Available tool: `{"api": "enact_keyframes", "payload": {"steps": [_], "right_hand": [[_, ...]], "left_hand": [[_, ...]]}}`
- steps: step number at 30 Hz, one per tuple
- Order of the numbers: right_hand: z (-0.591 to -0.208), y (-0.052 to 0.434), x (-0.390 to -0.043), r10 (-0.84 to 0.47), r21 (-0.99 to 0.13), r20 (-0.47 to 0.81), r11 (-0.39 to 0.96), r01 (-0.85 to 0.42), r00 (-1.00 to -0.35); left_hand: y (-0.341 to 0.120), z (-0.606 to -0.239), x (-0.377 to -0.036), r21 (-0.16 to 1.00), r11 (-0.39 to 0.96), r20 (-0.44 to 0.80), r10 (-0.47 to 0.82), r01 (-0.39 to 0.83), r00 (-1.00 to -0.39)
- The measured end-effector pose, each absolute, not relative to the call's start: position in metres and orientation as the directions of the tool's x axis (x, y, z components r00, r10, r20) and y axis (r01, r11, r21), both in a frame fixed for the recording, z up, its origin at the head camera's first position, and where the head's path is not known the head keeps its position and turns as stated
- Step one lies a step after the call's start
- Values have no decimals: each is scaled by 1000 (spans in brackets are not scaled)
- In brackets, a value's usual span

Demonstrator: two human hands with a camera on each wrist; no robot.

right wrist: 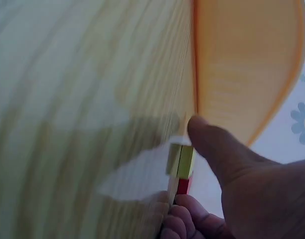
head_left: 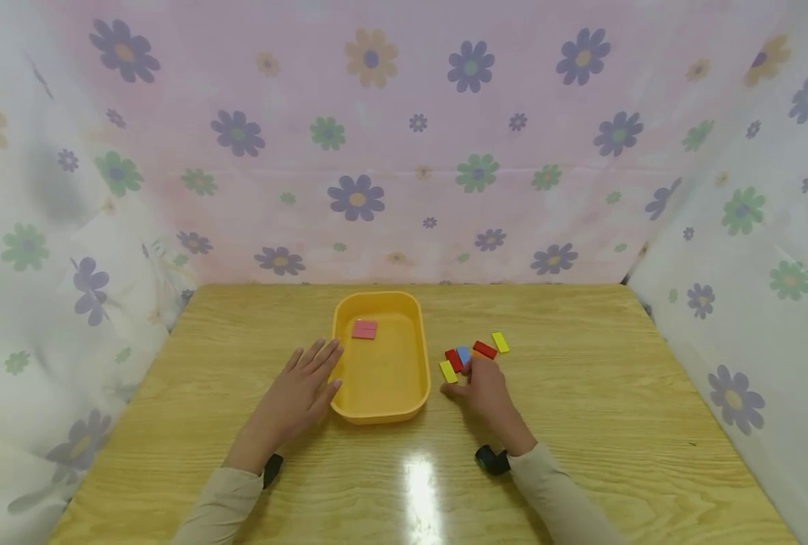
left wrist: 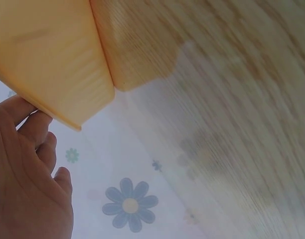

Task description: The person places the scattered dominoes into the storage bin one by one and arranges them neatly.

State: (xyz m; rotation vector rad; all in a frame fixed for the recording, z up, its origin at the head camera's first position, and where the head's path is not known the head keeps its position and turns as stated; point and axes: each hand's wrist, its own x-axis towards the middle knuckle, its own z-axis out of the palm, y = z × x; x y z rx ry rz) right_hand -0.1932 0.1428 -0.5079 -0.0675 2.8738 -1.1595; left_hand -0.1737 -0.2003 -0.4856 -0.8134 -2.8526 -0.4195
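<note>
Right hand is down on the tabletop with its fingers curled in among the little coloured blocks. Looks like it's pinching at the blue block, but the fingertips cover it, so I can't tell if it's actually held. The yellow block sits right by the thumb, the red block touches the blue one, and another red block and a second yellow block lie just past the fingers.

Left hand lies flat, fingers straight, holding nothing, its fingertips against the left wall of the orange tray. One pink block is already in the tray's far end.

What could go wrong, I'd guess: the blocks are packed so tightly that lifting one could drag or flick a neighbour away. The tray wall stands between pile and tray floor, so a low carry could clip the rim. Flowered curtains box in the space.
</note>
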Motion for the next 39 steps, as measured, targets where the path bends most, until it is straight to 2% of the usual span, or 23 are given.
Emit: {"api": "enact_keyframes", "payload": {"steps": [4,9,18,25,39], "right_hand": [[-507,139,-195,-67,-674,15,737,-59,-998],[-506,143,-197,-79,-702,22,709,-72,-997],[-505,154,-199,-56,-838,-25,545,-10,-998],[-508,160,-202,-26,-867,-84,494,60,-996],[-509,169,-199,-32,-909,-71,413,52,-997]], "left_hand": [[-201,-485,-174,223,811,230,495,541,-838],[-202,-486,-173,228,817,205,492,530,-846],[-201,-483,-172,243,822,183,482,514,-857],[-201,-484,-171,251,824,176,477,508,-861],[-200,-483,-169,284,817,178,470,502,-865]]}}
